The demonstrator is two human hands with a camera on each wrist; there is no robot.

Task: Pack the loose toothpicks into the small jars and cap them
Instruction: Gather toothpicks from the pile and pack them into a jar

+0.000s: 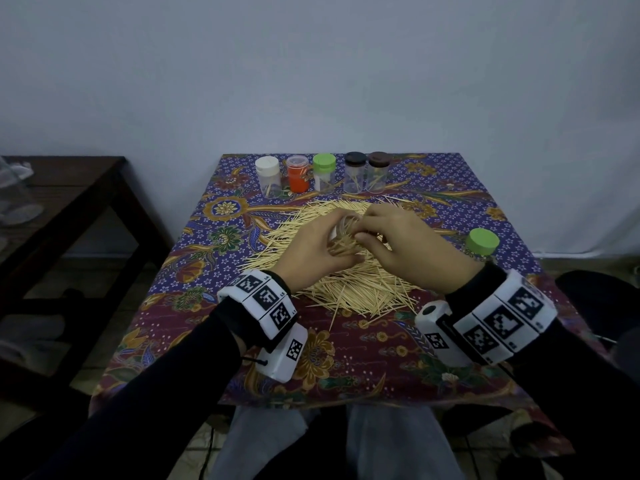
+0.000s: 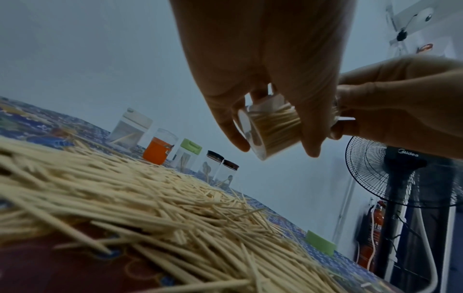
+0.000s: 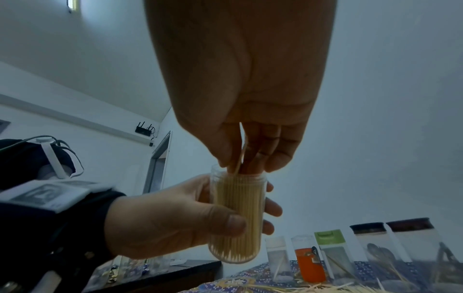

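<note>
Above the pile of loose toothpicks on the patterned tablecloth, my left hand grips a small clear jar, uncapped and packed with toothpicks. In the left wrist view the same jar lies tilted, its mouth toward my right hand. My right hand pinches a few toothpicks and its fingertips reach into the jar's mouth. In the head view both hands meet over the pile and mostly hide the jar.
A row of capped jars stands at the table's back: white, orange, green, black, brown. Another green-capped jar sits at the right edge. A dark side table stands left, a fan right.
</note>
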